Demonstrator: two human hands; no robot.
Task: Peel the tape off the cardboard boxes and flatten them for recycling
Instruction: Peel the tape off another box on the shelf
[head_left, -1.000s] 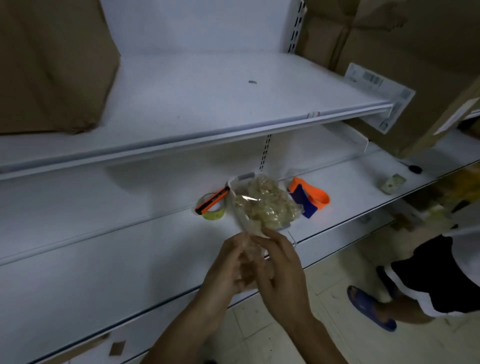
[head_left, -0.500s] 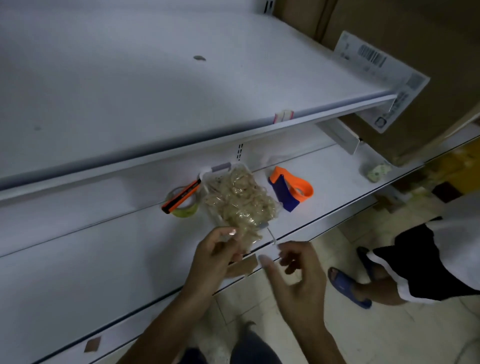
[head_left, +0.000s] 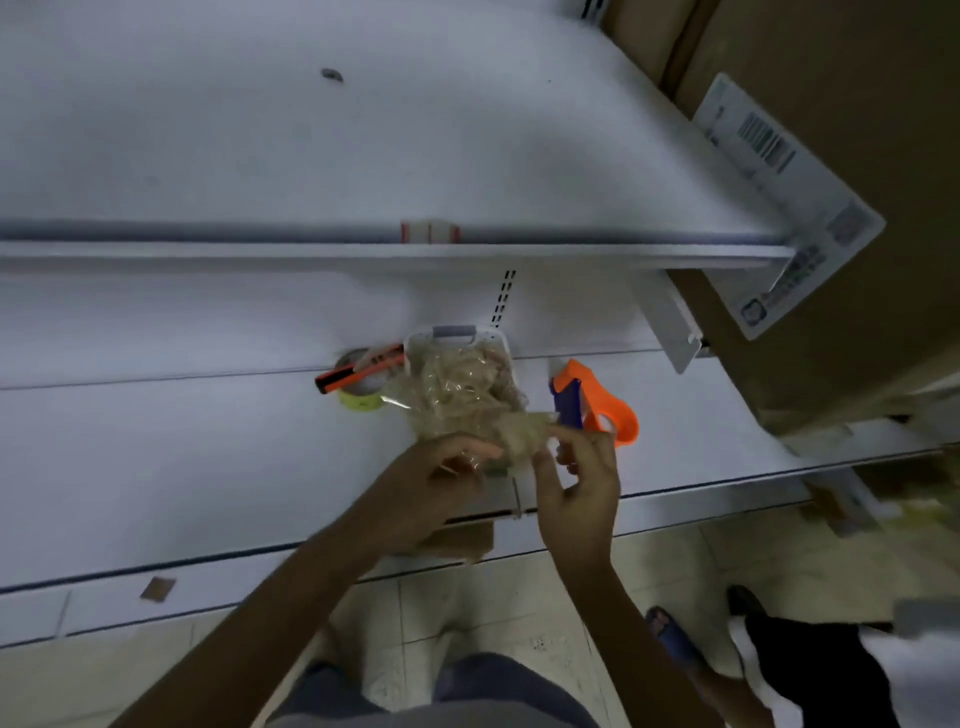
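Note:
A wad of peeled clear tape (head_left: 460, 387) fills a small white basket (head_left: 452, 333) on the lower white shelf (head_left: 182, 467). My left hand (head_left: 436, 480) curls around the wad's front edge, with clear tape across its fingers. My right hand (head_left: 576, 486) pinches the wad's front right lobe between thumb and fingers. A brown cardboard scrap (head_left: 460, 540) shows under my left wrist; I cannot tell whether it is held. A large cardboard box (head_left: 852, 130) with a white barcode label (head_left: 779, 197) stands at the right.
An orange box cutter (head_left: 358, 370) lies on a yellow-green tape roll (head_left: 363, 402) left of the basket. An orange and blue tape dispenser (head_left: 597, 405) lies right of it. The upper shelf (head_left: 311, 156) overhangs. Another person's sandalled foot (head_left: 675, 644) is on the tiled floor at bottom right.
My hands have moved apart and then come together again at the wad, closer to the basket. The camera has tilted further down and nearer to the shelf.

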